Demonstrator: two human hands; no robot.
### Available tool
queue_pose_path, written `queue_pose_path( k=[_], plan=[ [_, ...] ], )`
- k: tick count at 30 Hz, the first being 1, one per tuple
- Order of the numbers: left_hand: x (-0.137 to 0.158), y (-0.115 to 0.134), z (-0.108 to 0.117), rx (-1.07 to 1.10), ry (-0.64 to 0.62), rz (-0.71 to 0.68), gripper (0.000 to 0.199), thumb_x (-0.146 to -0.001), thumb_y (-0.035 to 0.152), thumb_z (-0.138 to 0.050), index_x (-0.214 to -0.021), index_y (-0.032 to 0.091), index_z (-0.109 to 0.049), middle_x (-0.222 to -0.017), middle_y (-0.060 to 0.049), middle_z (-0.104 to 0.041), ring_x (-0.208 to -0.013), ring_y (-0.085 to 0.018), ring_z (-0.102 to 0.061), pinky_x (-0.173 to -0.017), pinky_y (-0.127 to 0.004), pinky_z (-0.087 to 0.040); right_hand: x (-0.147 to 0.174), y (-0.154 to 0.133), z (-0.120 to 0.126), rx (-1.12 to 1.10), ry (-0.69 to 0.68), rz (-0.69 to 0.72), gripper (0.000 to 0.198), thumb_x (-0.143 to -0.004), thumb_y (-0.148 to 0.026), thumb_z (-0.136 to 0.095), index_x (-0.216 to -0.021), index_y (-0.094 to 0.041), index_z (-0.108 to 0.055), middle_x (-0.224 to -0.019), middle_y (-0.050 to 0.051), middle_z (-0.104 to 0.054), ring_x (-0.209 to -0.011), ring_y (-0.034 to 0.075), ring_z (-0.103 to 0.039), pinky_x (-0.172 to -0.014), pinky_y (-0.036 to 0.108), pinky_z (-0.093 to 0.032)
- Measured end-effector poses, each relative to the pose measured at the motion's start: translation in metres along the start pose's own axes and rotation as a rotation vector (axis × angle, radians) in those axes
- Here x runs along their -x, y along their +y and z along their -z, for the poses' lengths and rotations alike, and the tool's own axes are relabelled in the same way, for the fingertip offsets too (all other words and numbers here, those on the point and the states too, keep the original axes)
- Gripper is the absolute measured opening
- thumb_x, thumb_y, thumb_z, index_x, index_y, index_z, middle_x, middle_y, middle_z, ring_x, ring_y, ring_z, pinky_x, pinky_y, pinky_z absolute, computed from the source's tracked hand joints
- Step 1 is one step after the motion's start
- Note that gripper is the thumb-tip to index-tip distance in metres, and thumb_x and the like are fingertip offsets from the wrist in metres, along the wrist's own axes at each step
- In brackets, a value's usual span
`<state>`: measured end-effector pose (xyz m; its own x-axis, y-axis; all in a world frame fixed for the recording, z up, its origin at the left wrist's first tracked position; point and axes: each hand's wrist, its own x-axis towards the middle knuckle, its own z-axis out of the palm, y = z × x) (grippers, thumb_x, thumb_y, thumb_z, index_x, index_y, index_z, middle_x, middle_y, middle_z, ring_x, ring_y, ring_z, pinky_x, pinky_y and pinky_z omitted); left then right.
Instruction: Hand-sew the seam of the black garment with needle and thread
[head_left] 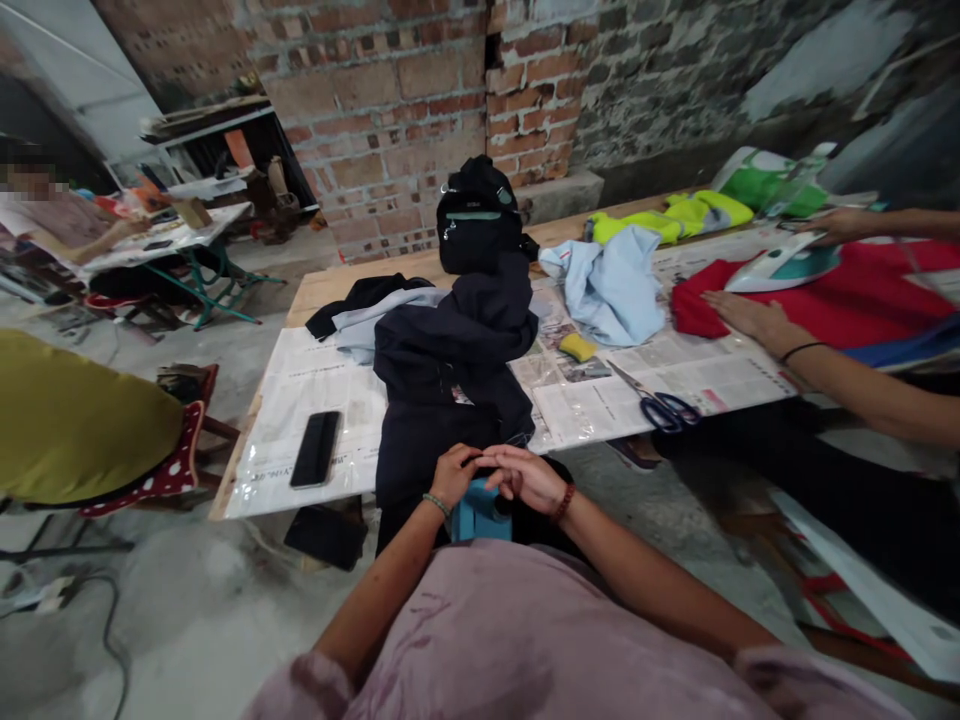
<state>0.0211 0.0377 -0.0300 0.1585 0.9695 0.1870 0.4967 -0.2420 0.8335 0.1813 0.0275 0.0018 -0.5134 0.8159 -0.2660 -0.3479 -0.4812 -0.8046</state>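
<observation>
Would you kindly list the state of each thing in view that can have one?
Blue-handled scissors: shut, flat on newspaper.
Black phone: screen dark, lying flat.
Black backpack: upright, zipped.
Dark navy garment: crumpled, hanging over table edge.
White-and-teal iron: soleplate down on red cloth.
Left hand: fingers curled.
Right hand: pinching, touching left hand.

A single head-worn camera looks forward and steeply down from above the wearer's chest. It sits close to the left hand [452, 476] and right hand [525, 478], which meet low in the middle of the frame at the near edge of the bench [315, 290]. The wide view stretches across the bench to the brick wall [390, 90] beyond and bends at its edges.
</observation>
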Motion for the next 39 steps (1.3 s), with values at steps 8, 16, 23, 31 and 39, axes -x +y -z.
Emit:
queue_pose_path(
  k=[8,16,23,31,39],
  plan=[
    [-0.001,0.001,0.0,0.015,0.018,0.011,0.011,-0.072,0.019,-0.055,-0.077,0.018,-0.066,-0.072,-0.001,-0.059,-0.069,-0.011,-0.054,-0.064,-0.022,-0.044,-0.021,-0.006,0.004,0.301,0.337,0.186,0.026,-0.064,-0.036,-0.061,-0.078,-0.014,-0.057,-0.054,-0.003,-0.056,-0.032,0.004,-0.041,-0.03,0.016,-0.024],
    [-0.001,0.001,0.0,0.042,0.04,0.038,0.011,-0.072,0.024,-0.058,-0.076,0.018,-0.067,-0.07,-0.002,-0.06,-0.066,-0.012,-0.055,-0.062,-0.023,-0.045,-0.021,-0.03,0.014,0.184,0.344,0.338,0.029,-0.069,-0.04,-0.058,-0.087,-0.018,-0.051,-0.072,0.0,-0.061,-0.048,0.009,-0.057,-0.036,0.017,-0.035],
    [-0.002,0.002,0.001,0.069,0.005,0.006,0.012,-0.073,0.022,-0.057,-0.078,0.018,-0.067,-0.074,-0.002,-0.062,-0.07,-0.012,-0.056,-0.069,-0.025,-0.046,-0.025,-0.025,-0.013,-0.124,0.125,0.25,0.02,-0.078,-0.039,-0.051,-0.086,-0.023,-0.044,-0.072,-0.002,-0.06,-0.083,0.017,-0.062,-0.072,0.034,-0.051],
    [-0.001,-0.002,0.001,0.052,0.016,0.004,0.011,-0.072,0.022,-0.058,-0.079,0.017,-0.066,-0.073,-0.002,-0.06,-0.071,-0.013,-0.056,-0.067,-0.024,-0.046,-0.022,-0.048,0.009,0.997,-0.18,0.718,0.016,-0.079,-0.027,-0.049,-0.089,-0.022,-0.06,-0.097,0.003,-0.062,-0.102,0.016,-0.054,-0.098,0.04,-0.035],
    [-0.001,0.001,0.001,0.037,0.04,0.026,0.011,-0.072,0.022,-0.058,-0.077,0.018,-0.067,-0.071,-0.002,-0.06,-0.069,-0.012,-0.056,-0.064,-0.023,-0.045,-0.023,-0.113,0.059,1.472,-0.23,0.902,0.025,-0.08,-0.016,-0.043,-0.097,-0.023,-0.06,-0.101,0.005,-0.06,-0.11,0.017,-0.048,-0.102,0.041,-0.03]
  ],
)
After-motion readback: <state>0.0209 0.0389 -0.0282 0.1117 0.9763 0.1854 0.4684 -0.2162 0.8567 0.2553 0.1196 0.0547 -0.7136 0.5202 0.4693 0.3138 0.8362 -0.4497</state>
